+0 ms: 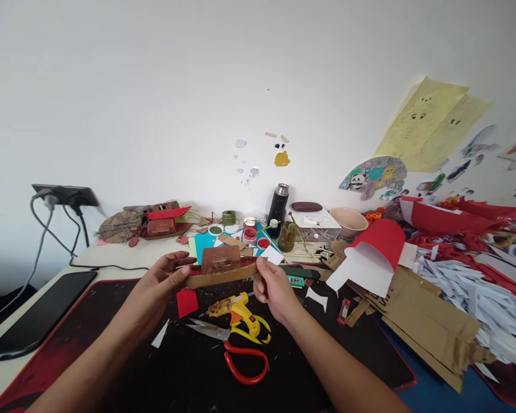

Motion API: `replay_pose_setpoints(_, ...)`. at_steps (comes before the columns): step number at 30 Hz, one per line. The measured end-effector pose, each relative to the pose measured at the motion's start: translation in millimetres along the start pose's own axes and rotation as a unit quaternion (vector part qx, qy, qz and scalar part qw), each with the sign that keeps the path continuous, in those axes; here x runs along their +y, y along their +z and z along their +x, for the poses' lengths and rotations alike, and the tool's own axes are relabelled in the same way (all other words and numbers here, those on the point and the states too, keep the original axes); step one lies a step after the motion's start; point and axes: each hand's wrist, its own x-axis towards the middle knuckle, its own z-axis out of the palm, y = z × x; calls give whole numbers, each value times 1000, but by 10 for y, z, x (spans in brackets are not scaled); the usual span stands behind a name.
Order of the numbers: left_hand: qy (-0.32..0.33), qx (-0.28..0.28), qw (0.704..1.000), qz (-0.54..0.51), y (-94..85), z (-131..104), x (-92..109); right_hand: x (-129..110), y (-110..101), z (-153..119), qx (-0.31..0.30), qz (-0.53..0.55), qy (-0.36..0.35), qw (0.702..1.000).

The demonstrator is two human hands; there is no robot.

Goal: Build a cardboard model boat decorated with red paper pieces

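Note:
A small cardboard model boat (pixel 221 277) is held up level above the dark mat, with a brown cabin (pixel 222 258) on top and red along its upper edge. At its left end, my left hand (pixel 165 278) grips it, thumb on the near side and fingers behind. My right hand (pixel 274 289) pinches the right end between thumb and fingers. Below the boat lie a yellow glue gun (pixel 236 312) and scissors (pixel 245 355) with one red and one yellow handle. A red corrugated piece (pixel 187 303) rests just beneath my left hand.
Another model boat (pixel 161 223) stands at the back left. Open paint pots (pixel 250 234), a black flask (pixel 278 206) and a jar (pixel 288 236) stand behind. Rolled red paper (pixel 378 244), cardboard (pixel 430 321) and white strips (pixel 468 287) fill the right. A phone (pixel 40 312) lies left.

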Motion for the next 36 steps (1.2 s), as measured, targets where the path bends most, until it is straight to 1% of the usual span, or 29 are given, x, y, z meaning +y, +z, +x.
replay_pose_setpoints(3, 22, -22, 993, 111, -55, -23, 96, 8, -7, 2, 4, -19, -4, 1000)
replay_pose_setpoints(6, 36, -49, 976, 211, -69, -66, 172, 32, 12, 1, 4, -37, -13, 999)
replay_pose_setpoints(8, 54, -61, 961, 263, -69, -101, 202, 44, 28, 0, 7, -48, -21, 999)
replay_pose_setpoints(10, 83, -61, 949, 297, -62, -130, 216, 50, 41, -4, 8, -60, -26, 998)
replay_pose_setpoints(13, 133, -64, 936, 319, -39, -151, 217, 54, 58, -14, 5, -76, -31, 997)
replay_pose_setpoints(15, 152, -70, 927, 336, -21, -147, 206, 62, 67, -22, 3, -80, -34, 996)
replay_pose_setpoints(18, 148, -55, 920, 357, -10, -126, 174, 83, 74, -27, -3, -82, -36, 996)
replay_pose_setpoints(23, 136, -31, 933, 331, -9, -94, 125, 107, 70, -25, -6, -76, -30, 997)
replay_pose_setpoints(26, 134, -32, 930, 341, -12, -79, 118, 103, 64, -26, -7, -72, -22, 997)
replay_pose_setpoints(29, 144, -35, 916, 372, -32, -68, 138, 80, 52, -32, -5, -69, -16, 997)
replay_pose_setpoints(31, 173, -29, 904, 390, -44, -65, 175, 52, 42, -42, 19, -62, -36, 997)
replay_pose_setpoints(34, 228, -18, 872, 433, -42, -66, 253, -2, 48, -82, 55, -69, -85, 992)
replay_pose_setpoints(36, 252, -15, 847, 468, -24, -67, 292, -30, 81, -124, 56, -96, -105, 988)
